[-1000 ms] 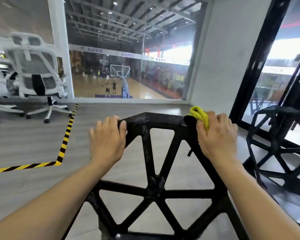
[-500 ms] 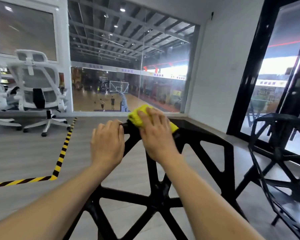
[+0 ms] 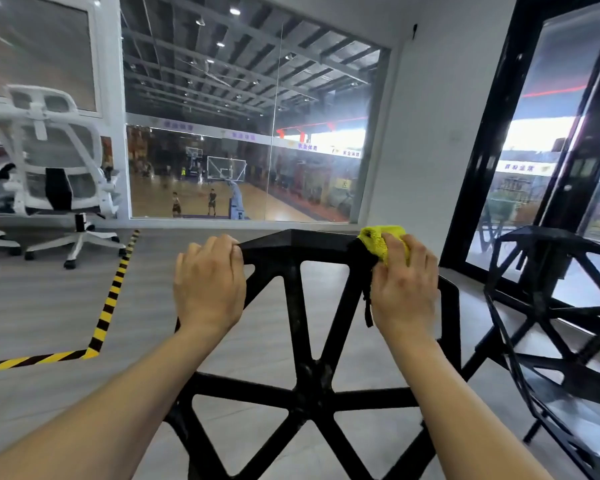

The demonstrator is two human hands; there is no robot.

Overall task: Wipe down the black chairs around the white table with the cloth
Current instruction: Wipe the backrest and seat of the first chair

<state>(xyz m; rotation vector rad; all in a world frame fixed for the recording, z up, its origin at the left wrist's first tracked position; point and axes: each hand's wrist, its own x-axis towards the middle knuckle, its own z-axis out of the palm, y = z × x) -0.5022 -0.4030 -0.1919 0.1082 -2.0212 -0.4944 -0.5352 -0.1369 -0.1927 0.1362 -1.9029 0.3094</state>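
Observation:
A black lattice chair back stands right in front of me, its top rail running between my hands. My left hand grips the rail's left corner. My right hand holds a yellow cloth pressed against the rail's right corner. A dark strap of the cloth hangs below my right thumb. The white table is out of view.
A second black lattice chair stands at the right by the black-framed glass door. White office chairs sit at the far left. Yellow-black floor tape crosses the grey floor. A large window looks over a basketball court.
My right hand slid the cloth from the rail's right corner to the left beside my left hand, then back to the right corner. My left hand stayed on the rail.

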